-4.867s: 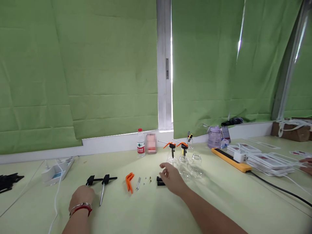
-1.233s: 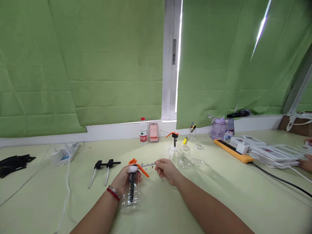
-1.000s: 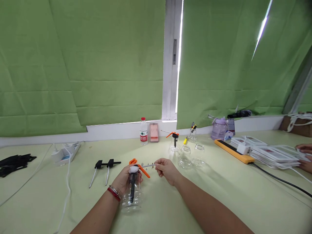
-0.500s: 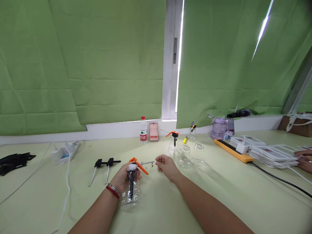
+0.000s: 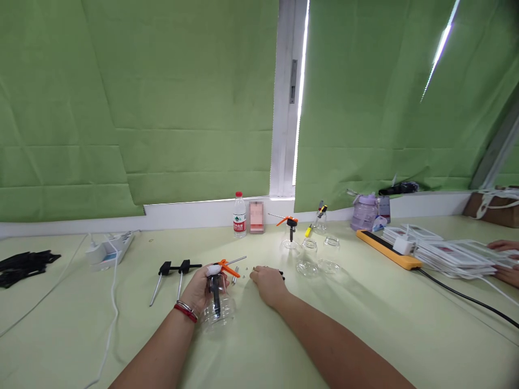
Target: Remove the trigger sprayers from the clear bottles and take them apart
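My left hand (image 5: 198, 292) is wrapped round the neck of a clear jar (image 5: 221, 316). Its top carries a black and orange pump head (image 5: 224, 267) with a thin metal rod pointing right, and a black tube hangs inside. My left thumb has a white covering. Down on the tabletop, my right hand (image 5: 270, 285) has its fingers curled together; their tips are partly hidden, and what they hold I cannot make out. Some small black pieces (image 5: 283, 274) show just behind it. Tiny parts (image 5: 244, 274) and short metal pins (image 5: 235, 275) lie between the hands.
Two black fittings with metal rods (image 5: 175, 268) lie left. Behind stand a water bottle (image 5: 239, 219), another pump-topped jar (image 5: 290, 244), two open jars (image 5: 308, 259) and a jar with screwdrivers (image 5: 320, 219). An orange power strip (image 5: 389, 251) and stacked white frames (image 5: 450, 256) lie right, by another person's hands (image 5: 506, 259).
My right hand has moved away from the rod's tip, down to the tabletop and slightly left. The jar in my left hand has shifted a little left, and its pump head has turned, tilting the rod up.
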{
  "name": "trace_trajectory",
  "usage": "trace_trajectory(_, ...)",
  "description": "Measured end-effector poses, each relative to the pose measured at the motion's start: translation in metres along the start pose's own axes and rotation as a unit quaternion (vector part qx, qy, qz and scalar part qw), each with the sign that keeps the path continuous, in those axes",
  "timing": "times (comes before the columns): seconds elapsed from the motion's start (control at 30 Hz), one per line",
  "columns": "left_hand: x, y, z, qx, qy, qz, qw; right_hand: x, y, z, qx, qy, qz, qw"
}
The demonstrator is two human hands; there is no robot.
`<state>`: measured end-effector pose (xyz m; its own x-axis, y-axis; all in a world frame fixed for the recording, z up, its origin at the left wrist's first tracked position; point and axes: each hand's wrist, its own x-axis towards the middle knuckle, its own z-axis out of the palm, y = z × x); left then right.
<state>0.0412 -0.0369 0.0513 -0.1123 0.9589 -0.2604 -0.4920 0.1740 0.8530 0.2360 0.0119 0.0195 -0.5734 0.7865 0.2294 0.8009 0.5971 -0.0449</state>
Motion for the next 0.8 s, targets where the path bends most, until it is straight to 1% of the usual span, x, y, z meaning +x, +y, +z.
trace_trajectory(0.1, -0.002, 0.0, 0.001, 0.001, -0.013, 0.006, 1.0, 0.001, 0.007, 0.0, 0.019, 0.025, 0.022, 0.999)
trace_trajectory(0.23, -0.003, 0.0, 0.0, 0.01, -0.024, 0.004, 1.0, -0.004, 0.022, -0.009, 0.078, 0.068, 0.037, 0.994)
trace_trajectory(0.3, -0.003, -0.001, 0.0, 0.004, -0.026, 0.005, 1.0, -0.008, 0.029, -0.012, 0.096, 0.073, 0.045, 0.992)
trace_trajectory(0.4, -0.002, -0.001, -0.001, -0.004, -0.03, 0.005, 1.0, -0.013, 0.035, -0.007, 0.103, 0.034, 0.075, 0.991)
trace_trajectory(0.53, -0.001, -0.001, -0.002, 0.01, -0.033, 0.007, 0.999, -0.014, 0.036, 0.008, 0.093, -0.03, 0.108, 0.989)
trace_trajectory(0.63, 0.0, -0.002, -0.003, 0.002, -0.039, 0.006, 0.999, -0.01, 0.038, 0.013, 0.089, -0.049, 0.108, 0.989)
trace_trajectory(0.8, 0.001, -0.004, -0.004, -0.007, -0.041, 0.004, 0.999, -0.006, 0.049, 0.007, 0.085, -0.061, 0.092, 0.99)
